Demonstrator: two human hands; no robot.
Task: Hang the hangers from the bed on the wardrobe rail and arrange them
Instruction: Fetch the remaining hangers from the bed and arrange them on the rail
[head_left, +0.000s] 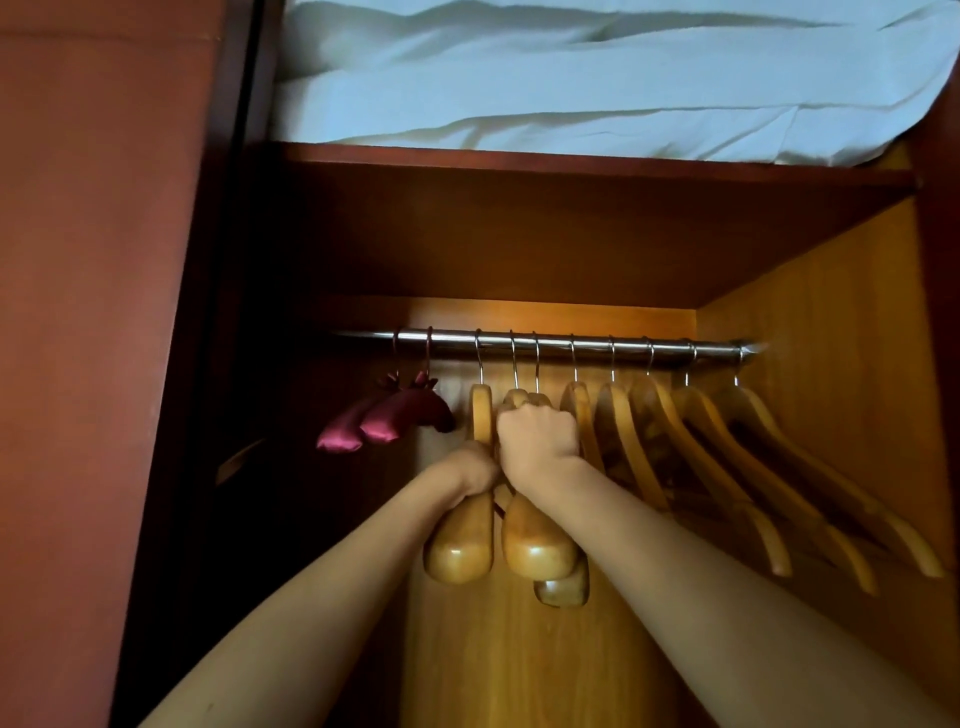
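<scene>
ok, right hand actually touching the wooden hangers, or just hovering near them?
Touching. The head view shows the right hand closed in a fist around the tops of two wooden hangers, fingers wrapped over them just below their hooks.

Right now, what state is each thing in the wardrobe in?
Wooden hangers: hooked on the rail.
Left hand: grip closed on the leftmost wooden hanger.
Right hand: grip closed on the next two hangers.
Satin hangers: hanging, untouched.
Bedding: folded on the top shelf.
</scene>
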